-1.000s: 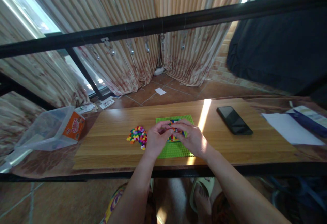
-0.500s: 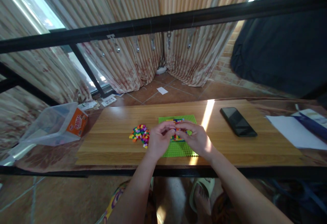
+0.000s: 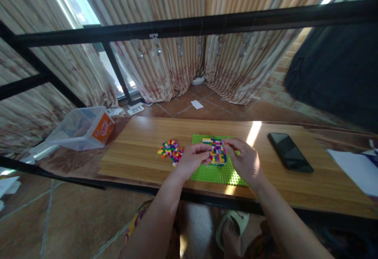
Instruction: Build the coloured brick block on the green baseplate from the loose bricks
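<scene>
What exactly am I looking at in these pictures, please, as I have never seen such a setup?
There is no machine here: a person works bare-handed, seen by a head-worn camera looking forward and down. On the wooden board lies a green baseplate carrying a block of coloured bricks, with loose bricks to the left and a black phone to the right. The left hand is at the block's left side, the right hand at its right; whether either holds a brick is unclear.

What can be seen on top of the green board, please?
Coloured bricks sit on the green board. The left hand covers some of their left side; the right hand covers part of the board's right side. The surface beneath the bricks is hidden.
</scene>
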A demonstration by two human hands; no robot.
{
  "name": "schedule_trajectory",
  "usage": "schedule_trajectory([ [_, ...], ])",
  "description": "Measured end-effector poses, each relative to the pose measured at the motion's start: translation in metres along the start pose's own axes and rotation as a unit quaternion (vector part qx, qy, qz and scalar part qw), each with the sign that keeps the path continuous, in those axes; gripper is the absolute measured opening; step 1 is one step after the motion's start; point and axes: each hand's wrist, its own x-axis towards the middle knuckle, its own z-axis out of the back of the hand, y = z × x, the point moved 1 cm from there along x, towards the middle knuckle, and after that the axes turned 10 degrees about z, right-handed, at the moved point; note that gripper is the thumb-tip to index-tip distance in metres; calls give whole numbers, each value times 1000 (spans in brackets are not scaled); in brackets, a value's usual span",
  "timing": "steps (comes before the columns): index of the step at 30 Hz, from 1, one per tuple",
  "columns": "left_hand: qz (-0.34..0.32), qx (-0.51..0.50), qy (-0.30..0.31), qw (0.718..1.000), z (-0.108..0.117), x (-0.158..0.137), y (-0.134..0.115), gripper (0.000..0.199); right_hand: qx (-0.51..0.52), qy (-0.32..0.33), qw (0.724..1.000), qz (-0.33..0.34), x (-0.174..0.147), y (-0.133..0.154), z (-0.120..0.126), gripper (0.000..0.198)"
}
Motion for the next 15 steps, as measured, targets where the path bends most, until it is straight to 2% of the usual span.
schedule_trajectory([
  [3,39,14,44,998,3,-3,0,23,-22,19,999,19,-2,1,-3,18],
  [7,86,-28,132,987,5,-9,-3,35,-28,29,998,49,-5,7,-12,15],
  [9,104,-52,155,981,6,-11,-4,36,-36,20,997,61,-5,11,-16,13],
  [15,123,-109,135,977,9,-12,-5,34,-39,-7,998,38,-6,12,-22,9],
])
